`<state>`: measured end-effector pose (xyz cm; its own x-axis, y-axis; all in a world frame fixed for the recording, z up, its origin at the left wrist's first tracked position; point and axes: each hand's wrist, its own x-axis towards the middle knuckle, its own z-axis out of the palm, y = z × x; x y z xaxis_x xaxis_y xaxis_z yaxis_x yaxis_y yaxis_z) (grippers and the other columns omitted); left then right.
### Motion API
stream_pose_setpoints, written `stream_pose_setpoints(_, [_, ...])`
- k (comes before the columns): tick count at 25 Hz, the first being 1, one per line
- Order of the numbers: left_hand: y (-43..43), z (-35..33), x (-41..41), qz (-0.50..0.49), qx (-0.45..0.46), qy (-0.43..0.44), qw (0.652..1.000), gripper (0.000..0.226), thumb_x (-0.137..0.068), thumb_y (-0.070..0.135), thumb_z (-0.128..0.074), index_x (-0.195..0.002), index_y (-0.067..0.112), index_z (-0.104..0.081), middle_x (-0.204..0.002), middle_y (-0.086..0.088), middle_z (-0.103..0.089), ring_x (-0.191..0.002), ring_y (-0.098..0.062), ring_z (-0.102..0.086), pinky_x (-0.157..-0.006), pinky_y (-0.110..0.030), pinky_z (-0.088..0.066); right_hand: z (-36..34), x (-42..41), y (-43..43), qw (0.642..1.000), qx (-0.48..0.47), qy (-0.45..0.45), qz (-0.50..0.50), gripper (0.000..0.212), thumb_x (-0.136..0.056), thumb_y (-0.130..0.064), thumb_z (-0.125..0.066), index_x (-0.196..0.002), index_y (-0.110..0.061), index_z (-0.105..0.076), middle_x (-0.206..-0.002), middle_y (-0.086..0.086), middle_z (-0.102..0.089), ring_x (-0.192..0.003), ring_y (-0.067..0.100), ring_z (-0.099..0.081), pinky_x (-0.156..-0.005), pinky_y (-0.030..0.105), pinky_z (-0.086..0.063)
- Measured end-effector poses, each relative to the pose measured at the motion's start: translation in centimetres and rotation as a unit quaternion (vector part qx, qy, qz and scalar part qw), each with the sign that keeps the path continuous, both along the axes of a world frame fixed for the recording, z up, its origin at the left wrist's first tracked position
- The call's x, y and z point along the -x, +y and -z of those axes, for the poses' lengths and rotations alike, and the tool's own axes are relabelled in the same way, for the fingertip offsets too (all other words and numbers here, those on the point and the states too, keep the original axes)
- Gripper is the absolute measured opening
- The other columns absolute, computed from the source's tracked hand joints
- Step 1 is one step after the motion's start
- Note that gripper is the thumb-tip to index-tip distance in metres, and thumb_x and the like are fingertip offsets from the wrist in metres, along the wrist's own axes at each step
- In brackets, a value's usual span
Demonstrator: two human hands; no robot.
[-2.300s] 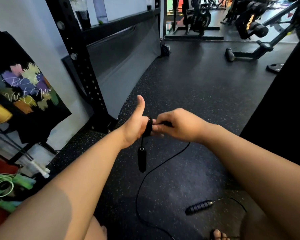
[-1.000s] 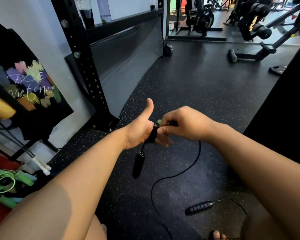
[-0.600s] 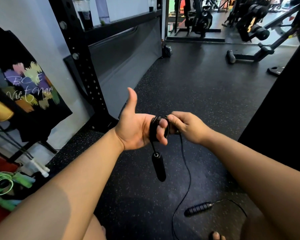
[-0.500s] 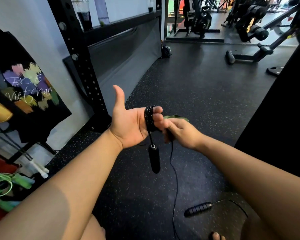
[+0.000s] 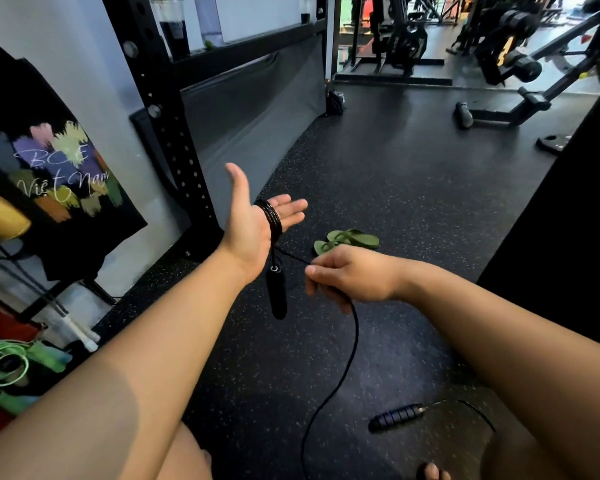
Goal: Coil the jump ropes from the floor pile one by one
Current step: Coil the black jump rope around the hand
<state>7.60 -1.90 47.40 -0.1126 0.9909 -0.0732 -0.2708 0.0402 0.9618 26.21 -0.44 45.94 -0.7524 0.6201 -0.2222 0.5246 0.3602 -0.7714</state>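
Observation:
A black jump rope [image 5: 272, 218] is wound in several turns around the palm of my left hand [image 5: 255, 220], which is held flat, palm up, fingers and thumb spread. One black handle [image 5: 277, 292] dangles below that hand. My right hand [image 5: 350, 275], lower and to the right, pinches the loose cord [image 5: 340, 368], which runs taut from the coil to those fingers and then drops to the floor. The rope's other black ribbed handle [image 5: 397, 415] lies on the floor near my right forearm.
A pair of green flip-flops [image 5: 349, 240] lies on the black rubber floor [image 5: 395, 188] beyond my hands. A black rack upright [image 5: 167, 109] and a grey pad stand at left. A green jump rope [image 5: 4, 367] lies coiled at far left. Gym machines [image 5: 510, 64] stand at the back.
My left hand has turned palm up and spread its fingers flat. My right hand has moved down and to the right, pulling the cord under the left hand.

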Motion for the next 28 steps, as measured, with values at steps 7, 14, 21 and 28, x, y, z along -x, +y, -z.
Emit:
stream_pose_setpoints(7, [-1.3, 0.4, -1.7, 0.248, 0.099, 0.149, 0.952, 0.131, -0.074, 0.088, 0.014, -0.101, -0.006, -0.072, -0.096, -0.026, -0.072, -0.099, -0.037, -0.07, -0.105, -0.04, -0.048, -2.4, -1.8, 2.5, 0.955, -0.279, 0.079, 0.055, 0.031, -0.096, -0.044, -0.061, -0.077, -0.021, -0.07, -0.064, -0.004, -0.065, -0.058, 0.007, -0.055, -0.056, 0.024, -0.042])
stream_pose_setpoints(14, [-1.9, -0.4, -1.5, 0.344, 0.109, -0.004, 0.932, 0.123, -0.053, 0.103, -0.007, -0.082, -0.001, -0.066, -0.06, -0.01, -0.064, -0.066, -0.033, -0.069, -0.084, -0.039, -0.05, 1.8, -2.6, 4.1, 0.969, -0.157, 0.161, 0.103, 0.052, -0.092, -0.055, -0.052, -0.072, -0.008, -0.06, -0.06, 0.002, -0.043, -0.058, 0.012, -0.038, -0.055, 0.028, -0.035])
stream_pose_setpoints(21, [-1.8, -0.6, -1.3, 0.248, 0.003, -0.174, 0.953, 0.127, -0.061, 0.102, -0.011, -0.106, -0.003, -0.068, -0.091, -0.015, -0.074, -0.095, -0.034, -0.07, -0.098, -0.038, -0.053, 4.1, -0.7, 2.5, 0.978, 0.02, 0.165, 0.127, 0.045, -0.101, -0.051, -0.041, -0.076, -0.027, -0.069, -0.06, 0.006, -0.044, -0.056, 0.02, -0.044, -0.057, 0.039, -0.045])
stream_pose_setpoints(28, [-0.6, -0.5, 0.4, 0.023, -0.055, -0.147, 0.987, 0.122, -0.077, 0.093, -0.006, -0.133, -0.005, -0.052, -0.123, -0.021, -0.069, -0.12, -0.035, -0.065, -0.119, -0.046, -0.032, 3.9, -0.7, 1.7, 0.997, 0.064, -0.014, 0.046, 0.035, -0.107, -0.033, -0.039, -0.096, -0.013, -0.065, -0.061, 0.002, -0.047, -0.05, 0.017, -0.048, -0.051, 0.033, -0.048])
